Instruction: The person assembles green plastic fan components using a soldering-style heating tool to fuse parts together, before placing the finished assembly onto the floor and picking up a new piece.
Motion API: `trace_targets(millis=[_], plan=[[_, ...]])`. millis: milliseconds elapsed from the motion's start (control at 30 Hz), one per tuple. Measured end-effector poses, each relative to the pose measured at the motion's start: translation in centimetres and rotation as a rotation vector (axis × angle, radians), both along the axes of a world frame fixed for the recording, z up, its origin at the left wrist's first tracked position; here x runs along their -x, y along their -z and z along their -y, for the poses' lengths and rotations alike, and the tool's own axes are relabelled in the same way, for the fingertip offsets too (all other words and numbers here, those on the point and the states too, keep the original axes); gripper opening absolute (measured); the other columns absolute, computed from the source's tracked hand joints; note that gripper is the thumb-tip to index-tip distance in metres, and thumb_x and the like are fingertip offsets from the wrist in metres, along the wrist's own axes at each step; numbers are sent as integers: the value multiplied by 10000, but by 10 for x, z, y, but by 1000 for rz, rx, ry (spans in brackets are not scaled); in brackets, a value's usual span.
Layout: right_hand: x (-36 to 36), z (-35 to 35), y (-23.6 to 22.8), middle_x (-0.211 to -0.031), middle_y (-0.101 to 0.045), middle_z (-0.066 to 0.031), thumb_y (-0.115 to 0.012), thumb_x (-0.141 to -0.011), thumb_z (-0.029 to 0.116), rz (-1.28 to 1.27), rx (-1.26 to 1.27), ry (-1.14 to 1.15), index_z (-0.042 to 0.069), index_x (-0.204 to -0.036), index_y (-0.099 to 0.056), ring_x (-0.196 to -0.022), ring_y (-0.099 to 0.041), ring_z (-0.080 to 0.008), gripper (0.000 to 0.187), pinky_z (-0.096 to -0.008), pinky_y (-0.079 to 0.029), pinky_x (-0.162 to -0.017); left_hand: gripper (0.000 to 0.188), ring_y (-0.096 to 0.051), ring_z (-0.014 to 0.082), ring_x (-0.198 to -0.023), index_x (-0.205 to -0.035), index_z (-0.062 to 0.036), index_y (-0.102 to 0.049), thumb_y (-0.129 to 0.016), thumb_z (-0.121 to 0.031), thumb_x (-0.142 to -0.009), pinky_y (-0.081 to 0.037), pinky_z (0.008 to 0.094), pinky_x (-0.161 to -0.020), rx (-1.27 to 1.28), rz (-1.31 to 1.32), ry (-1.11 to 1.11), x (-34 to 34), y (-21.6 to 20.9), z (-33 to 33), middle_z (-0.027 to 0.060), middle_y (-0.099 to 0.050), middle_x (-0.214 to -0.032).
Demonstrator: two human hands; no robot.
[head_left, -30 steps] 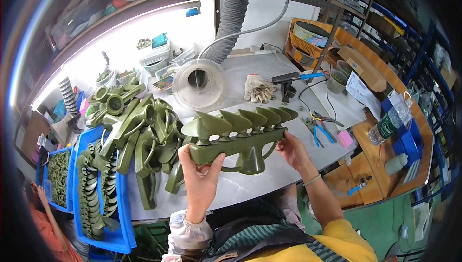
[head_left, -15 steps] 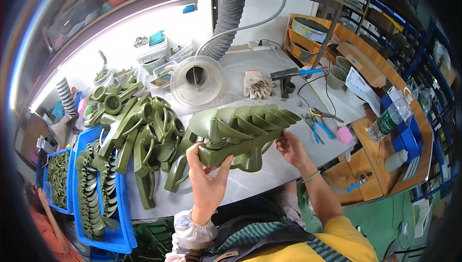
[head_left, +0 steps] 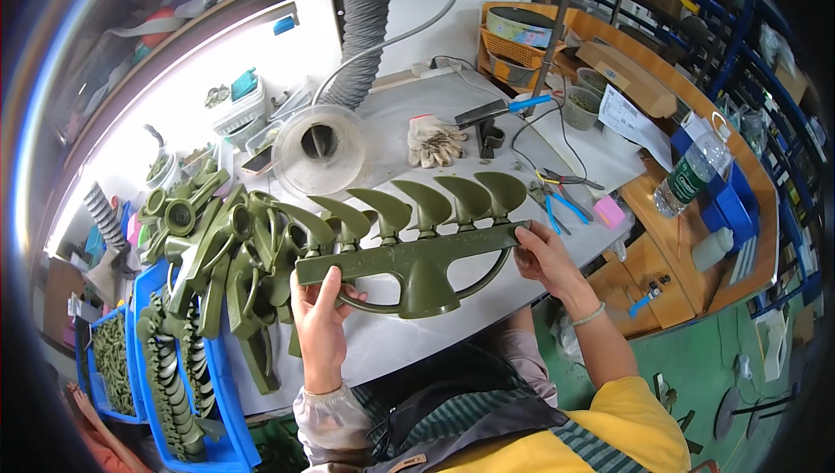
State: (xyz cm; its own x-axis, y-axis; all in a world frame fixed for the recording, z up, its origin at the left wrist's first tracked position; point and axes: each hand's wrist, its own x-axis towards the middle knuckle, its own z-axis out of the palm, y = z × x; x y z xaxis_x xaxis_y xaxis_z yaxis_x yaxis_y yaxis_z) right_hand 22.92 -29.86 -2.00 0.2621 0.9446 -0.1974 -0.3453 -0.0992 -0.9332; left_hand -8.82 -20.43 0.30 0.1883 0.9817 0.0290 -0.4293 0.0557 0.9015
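Note:
A dark green bar with a row of curved blades is held level above the table, its blades pointing up. Below the bar's middle a cup-shaped hub faces down, with a curved brace on either side. My left hand grips the bar's left end, thumb in front. At the other end my right hand has its fingertips closed on the bar and its thumb near the brace. To the left of my left hand lies a heap of similar green bars with cups, without blades that I can make out.
A blue crate with rows of green blades stands at the left, by a smaller bin of small green pieces. A clear round hood, work gloves and blue-handled pliers lie behind. Right: a plastic bottle.
Both hands have turned the bladed bar: its blades, seen overlapping and slanted before, now stand apart and upright. My left hand moved left, my right hand slightly right. The view shifted somewhat.

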Motion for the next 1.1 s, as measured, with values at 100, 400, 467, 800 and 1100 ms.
trace_targets(millis=[100, 400, 467, 800, 1100], plan=[[1, 8, -9, -554, -482, -9, -660, -925, 326, 161, -33, 113, 85, -830, -474, -415, -398, -74, 319, -227, -273, -384, 152, -600, 137, -736, -1074, -42, -525, -591, -121, -962, -564, 289, -662, 83, 64, 47, -3, 8, -3, 60, -610, -920], [15, 25, -47, -544, -558, -31, -709, -896, 237, 299, -106, 161, 59, -846, -451, -399, -480, -77, 317, -224, -338, -374, 143, -590, 153, -718, -1061, -55, -540, -602, -119, -950, -540, 319, -668, 269, 214, 135, -4, 33, -15, 59, -619, -893], [19, 26, -48, -544, -558, -28, -716, -888, 207, 310, -121, 158, 59, -852, -445, -403, -484, -74, 312, -221, -342, -375, 127, -588, 160, -729, -1054, -51, -548, -590, -115, -953, -531, 323, -674, 298, 251, 168, -2, 36, -17, 61, -620, -895], [19, 29, -51, -637, -594, -29, -737, -868, 125, 337, -176, 99, 56, -932, -421, -494, -543, -83, 330, -227, -413, -441, 177, -636, 185, -844, -1088, 4, -564, -529, -135, -985, -556, 316, -781, 213, 278, 264, 4, 47, -23, 102, -655, -986], [16, 31, -45, -709, -609, -37, -711, -886, 88, 370, -239, 35, 57, -962, -401, -569, -559, -94, 320, -240, -446, -511, 265, -617, 227, -1032, -1237, -15, -489, -514, -76, -980, -523, 371, -919, 121, 335, 276, 8, 51, -23, 120, -615, -1175]])
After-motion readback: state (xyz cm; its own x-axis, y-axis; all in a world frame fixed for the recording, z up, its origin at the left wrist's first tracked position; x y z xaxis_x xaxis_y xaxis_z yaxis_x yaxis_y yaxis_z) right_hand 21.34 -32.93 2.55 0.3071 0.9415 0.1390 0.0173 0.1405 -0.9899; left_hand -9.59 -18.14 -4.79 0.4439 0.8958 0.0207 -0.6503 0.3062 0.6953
